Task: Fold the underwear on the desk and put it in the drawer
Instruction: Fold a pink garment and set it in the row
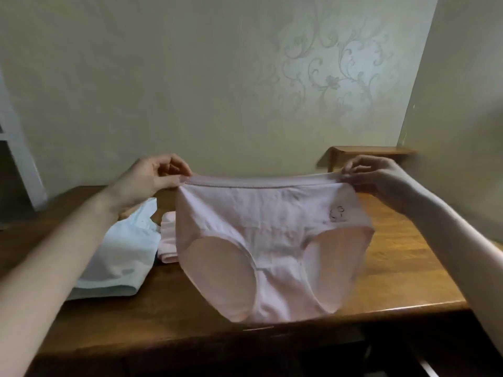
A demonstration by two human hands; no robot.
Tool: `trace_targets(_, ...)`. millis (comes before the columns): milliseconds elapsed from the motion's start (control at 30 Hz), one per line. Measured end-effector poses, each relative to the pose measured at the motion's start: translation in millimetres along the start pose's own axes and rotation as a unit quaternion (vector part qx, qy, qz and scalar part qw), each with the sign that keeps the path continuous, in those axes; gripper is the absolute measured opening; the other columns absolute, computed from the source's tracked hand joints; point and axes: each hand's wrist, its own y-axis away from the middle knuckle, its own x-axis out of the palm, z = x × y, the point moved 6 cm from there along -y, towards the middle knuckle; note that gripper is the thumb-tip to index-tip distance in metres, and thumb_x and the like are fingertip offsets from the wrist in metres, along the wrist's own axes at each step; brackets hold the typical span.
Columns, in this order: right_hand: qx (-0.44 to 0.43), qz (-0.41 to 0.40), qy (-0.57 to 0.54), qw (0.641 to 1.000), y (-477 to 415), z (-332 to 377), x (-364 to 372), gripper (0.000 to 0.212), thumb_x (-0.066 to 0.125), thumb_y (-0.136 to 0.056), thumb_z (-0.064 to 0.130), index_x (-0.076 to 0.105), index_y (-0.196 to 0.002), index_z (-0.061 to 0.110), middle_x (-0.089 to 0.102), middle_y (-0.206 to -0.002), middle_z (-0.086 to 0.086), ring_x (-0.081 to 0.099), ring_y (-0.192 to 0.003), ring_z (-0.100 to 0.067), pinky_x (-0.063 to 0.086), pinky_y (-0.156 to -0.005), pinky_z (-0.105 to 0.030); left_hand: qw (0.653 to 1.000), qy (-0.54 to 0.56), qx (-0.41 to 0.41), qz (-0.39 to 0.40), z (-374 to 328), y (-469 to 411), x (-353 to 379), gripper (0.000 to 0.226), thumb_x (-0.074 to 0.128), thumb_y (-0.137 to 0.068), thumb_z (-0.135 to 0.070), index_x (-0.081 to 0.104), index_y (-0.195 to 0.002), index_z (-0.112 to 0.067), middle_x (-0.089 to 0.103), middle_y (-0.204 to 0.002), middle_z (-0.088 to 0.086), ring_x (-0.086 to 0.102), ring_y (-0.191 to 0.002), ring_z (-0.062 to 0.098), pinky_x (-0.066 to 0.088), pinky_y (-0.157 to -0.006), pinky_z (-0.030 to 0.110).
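head view: left hand [155, 172] and right hand [373, 172] each pinch one end of the waistband of the pink underwear [269, 240], fingers clamped on the fabric. the garment hangs spread open above the wooden tabletop [394, 268]. a pale blue garment [122, 254] and a folded pink piece [167, 240] lie at the left, just beside each other.

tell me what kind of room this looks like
Probably a bedroom at home: floral wallpaper, a wooden desk, and underwear held up beside more folded clothes.
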Motion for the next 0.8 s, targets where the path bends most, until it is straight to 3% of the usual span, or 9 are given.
trace_targets(133,0.095,-0.015,0.246,0.964,0.2,-97.1,14.9,0.022,0.065,-0.078,-0.008,0.069,-0.080,0.013,0.069,-0.086,-0.010,0.063,-0.081,-0.026,0.055,-0.064,-0.025,0.950,-0.294,-0.094,0.047,86.0,6.7,39.7,0.013,0.064,-0.083,-0.008,0.064,-0.089,-0.020,0.059,-0.106,0.006,0.057,-0.104,0.017,0.046,-0.089,0.030)
trace_targets(200,0.044,-0.028,0.409,0.911,6.9,-110.3,28.7,0.021,0.068,-0.078,0.002,0.070,-0.091,0.019,0.068,-0.100,-0.008,0.062,-0.083,-0.019,0.053,-0.070,-0.029,0.903,-0.425,-0.028,0.062,94.0,19.1,59.6,0.019,0.061,-0.083,-0.017,0.062,-0.100,-0.024,0.050,-0.120,0.003,0.043,-0.120,0.021,0.031,-0.104,0.035)
trace_targets(300,-0.169,-0.014,0.395,0.903,43.8,-76.2,74.1,0.015,0.069,-0.082,0.023,0.066,-0.095,0.018,0.062,-0.094,-0.001,0.059,-0.079,-0.010,0.054,-0.071,-0.033,0.946,-0.277,0.111,0.128,57.9,53.8,94.9,0.014,0.063,-0.081,-0.035,0.061,-0.092,-0.027,0.057,-0.104,-0.010,0.050,-0.107,0.006,0.040,-0.096,0.032)
trace_targets(367,-0.280,0.079,0.384,0.876,87.1,-53.7,116.8,0.022,0.063,-0.086,0.035,0.063,-0.095,0.015,0.059,-0.090,0.001,0.056,-0.078,-0.011,0.048,-0.070,-0.025,0.925,-0.247,0.138,0.255,40.8,88.1,129.4,0.030,0.066,-0.078,-0.047,0.059,-0.099,-0.027,0.055,-0.105,-0.015,0.048,-0.105,0.000,0.039,-0.094,0.021)
trace_targets(433,-0.367,0.189,0.445,0.795,128.9,-54.8,154.0,0.035,0.057,-0.089,0.045,0.059,-0.105,0.014,0.059,-0.097,-0.002,0.054,-0.083,-0.017,0.042,-0.074,-0.027,0.876,-0.313,0.161,0.330,49.9,119.0,153.4,0.056,0.065,-0.074,-0.058,0.047,-0.121,-0.033,0.039,-0.124,-0.019,0.032,-0.119,-0.006,0.022,-0.101,0.006)
trace_targets(533,-0.367,0.267,0.527,0.719,156.7,-84.9,169.4,0.063,0.053,-0.084,0.062,0.044,-0.126,0.016,0.054,-0.120,-0.004,0.052,-0.099,-0.020,0.038,-0.086,-0.034,0.809,-0.433,0.227,0.327,75.8,141.9,159.5,0.069,0.064,-0.072,-0.052,0.035,-0.132,-0.033,0.026,-0.139,-0.009,0.025,-0.126,0.009,0.022,-0.106,0.022)
trace_targets(633,-0.383,0.246,0.570,0.685,161.5,-102.9,163.4,0.066,0.063,-0.080,0.040,0.037,-0.135,0.016,0.049,-0.130,-0.009,0.054,-0.104,-0.027,0.042,-0.087,-0.040,0.823,-0.406,0.273,0.288,74.9,145.4,155.3,0.048,0.062,-0.081,-0.023,0.050,-0.127,-0.023,0.043,-0.138,0.002,0.043,-0.123,0.019,0.040,-0.097,0.035)
trace_targets(700,-0.410,0.235,0.538,0.698,164.8,-100.3,159.9,0.049,0.060,-0.082,0.020,0.044,-0.128,0.013,0.054,-0.124,-0.013,0.057,-0.100,-0.030,0.046,-0.083,-0.041,0.842,-0.365,0.296,0.264,65.3,143.7,154.0,0.035,0.058,-0.082,-0.015,0.060,-0.117,-0.015,0.056,-0.127,0.004,0.054,-0.117,0.019,0.047,-0.091,0.034)
trace_targets(800,-0.393,0.200,0.432,0.787,153.0,-68.9,153.0,0.015,0.054,-0.090,0.018,0.063,-0.098,0.009,0.065,-0.097,-0.007,0.061,-0.081,-0.025,0.050,-0.068,-0.036,0.921,-0.249,0.218,0.206,50.3,128.2,140.8,0.021,0.056,-0.083,-0.018,0.068,-0.101,-0.019,0.068,-0.104,-0.012,0.061,-0.103,0.002,0.048,-0.087,0.020)
